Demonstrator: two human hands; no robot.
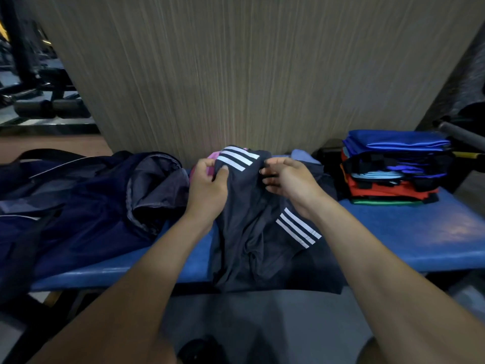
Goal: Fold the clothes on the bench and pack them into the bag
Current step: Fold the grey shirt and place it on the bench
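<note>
Both hands pinch the dark garment

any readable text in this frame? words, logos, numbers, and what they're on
None: no word, number or sign can be read in this frame.
Dark garment: three white stripes in two places, no lettering.
Bag: no print shows.
Folded stack: no print shows; some folds are too blurred to tell.
</note>
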